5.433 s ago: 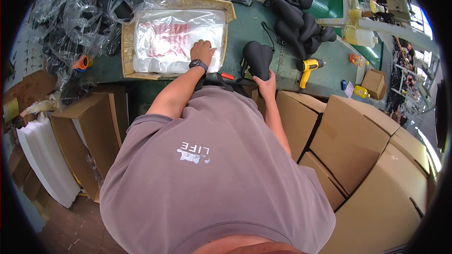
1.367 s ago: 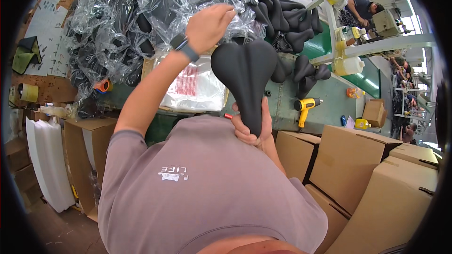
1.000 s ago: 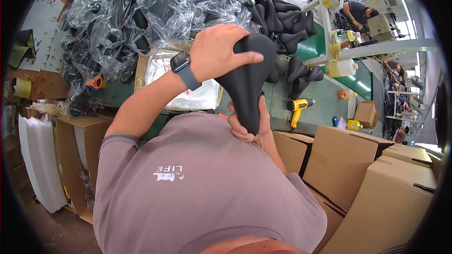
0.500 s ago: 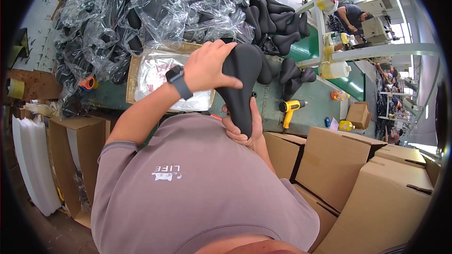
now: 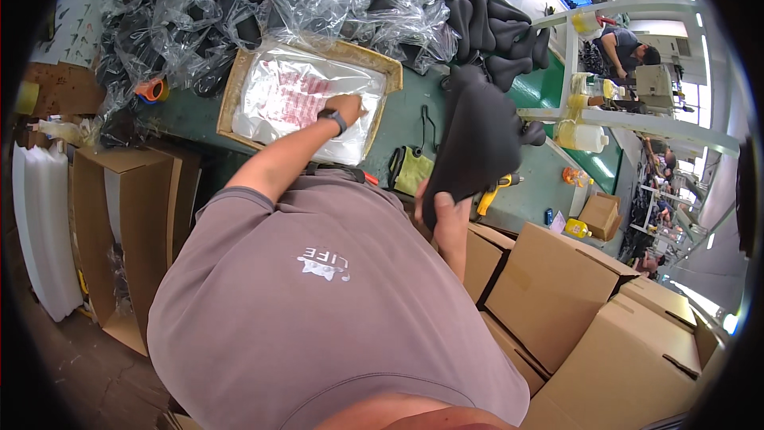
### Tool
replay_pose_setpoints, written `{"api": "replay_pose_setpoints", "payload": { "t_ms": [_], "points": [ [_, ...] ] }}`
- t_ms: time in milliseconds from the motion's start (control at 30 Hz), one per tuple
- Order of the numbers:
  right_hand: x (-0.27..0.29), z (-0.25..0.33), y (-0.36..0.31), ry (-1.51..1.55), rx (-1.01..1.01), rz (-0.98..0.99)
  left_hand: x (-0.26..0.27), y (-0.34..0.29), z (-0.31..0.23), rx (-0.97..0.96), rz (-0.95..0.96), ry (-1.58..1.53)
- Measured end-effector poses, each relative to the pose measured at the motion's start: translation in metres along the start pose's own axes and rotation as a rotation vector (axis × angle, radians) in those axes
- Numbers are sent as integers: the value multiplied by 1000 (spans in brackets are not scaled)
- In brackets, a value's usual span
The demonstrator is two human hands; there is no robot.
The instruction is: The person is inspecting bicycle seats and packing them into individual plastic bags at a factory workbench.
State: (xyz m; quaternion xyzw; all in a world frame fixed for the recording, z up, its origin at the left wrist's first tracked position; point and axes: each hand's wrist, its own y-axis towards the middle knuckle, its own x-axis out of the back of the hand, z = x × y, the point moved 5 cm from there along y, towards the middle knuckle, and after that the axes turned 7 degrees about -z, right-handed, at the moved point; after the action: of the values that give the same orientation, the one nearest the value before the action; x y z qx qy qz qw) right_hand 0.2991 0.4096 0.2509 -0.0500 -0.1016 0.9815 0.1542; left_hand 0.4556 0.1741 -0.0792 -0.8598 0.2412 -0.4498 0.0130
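My right hand grips a black bicycle saddle by its narrow nose, with the wide end pointing up and away from me. My left hand, wearing a dark watch, is on a stack of clear plastic bags with red print. Its fingers are curled closed at the right part of the top bag; the fingertips are partly hidden. The bags lie in a shallow cardboard tray on the green bench.
Plastic-wrapped saddles heap along the back; bare black saddles lie right of them. A green cloth-like item, a yellow heat gun and an orange tape roll are on the bench. Cardboard cartons stand at right.
My left hand has left the saddle and moved down onto the plastic bags, its fingers closing. My right hand has carried the saddle to the right and tilted it.
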Motion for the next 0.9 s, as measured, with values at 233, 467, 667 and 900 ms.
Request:
{"api": "replay_pose_setpoints", "payload": {
  "t_ms": [233,467,667,900],
  "points": [
    [52,-83,6,-327,-306,-76,-59,-22,48,12,-92,-83],
    [13,-189,53,-228,-345,23,-57,-52,101,215,-157,-301],
    [-31,-243,115,-860,251,125,24,-81,75,245,-714,-351],
    [-72,-228,151,-1087,128,266,189,-167,-43,-676,-368,-318]
  ]
}}
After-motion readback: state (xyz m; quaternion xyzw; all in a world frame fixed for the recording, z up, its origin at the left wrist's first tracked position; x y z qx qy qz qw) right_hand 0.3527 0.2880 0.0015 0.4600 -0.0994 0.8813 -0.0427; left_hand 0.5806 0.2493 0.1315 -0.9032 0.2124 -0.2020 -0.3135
